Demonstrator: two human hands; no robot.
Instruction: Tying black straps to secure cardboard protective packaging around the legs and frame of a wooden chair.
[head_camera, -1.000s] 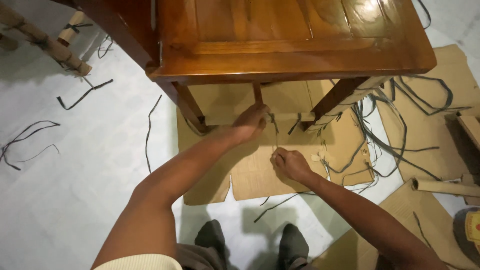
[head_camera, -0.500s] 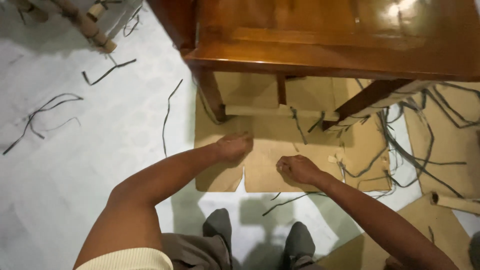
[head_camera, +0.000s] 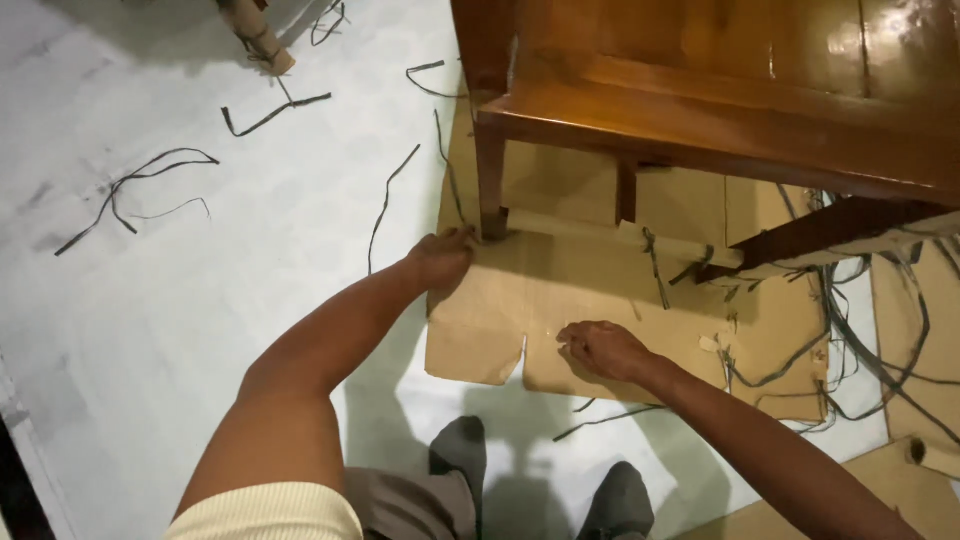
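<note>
On the pale floor (head_camera: 200, 300), beneath a polished brown wooden piece of furniture (head_camera: 720, 90), a flattened sheet of cardboard (head_camera: 560, 300) is spread, with its flaps pointing toward the person. The left hand (head_camera: 443, 260) is placed at the far left edge of the cardboard, just beside the foot of the furniture's front leg (head_camera: 490, 180); its fingers are curled together against the sheet and the end of a cardboard tube (head_camera: 620, 235), though it cannot be told whether anything is actually pinched. The right hand (head_camera: 603, 349) is laid palm down on the near part of the cardboard, fingers loosely bent and resting on the surface, with nothing seen to be clasped. The tube is seen lying across the cardboard under the furniture, tied with dark straps (head_camera: 655, 265). More dark strips (head_camera: 860, 340) are tangled over the right side of the sheet, and loose ones (head_camera: 130, 185) are scattered on the floor to the left. Two dark-socked feet (head_camera: 540, 480) are seen at the lower edge, just short of the cardboard.
</note>
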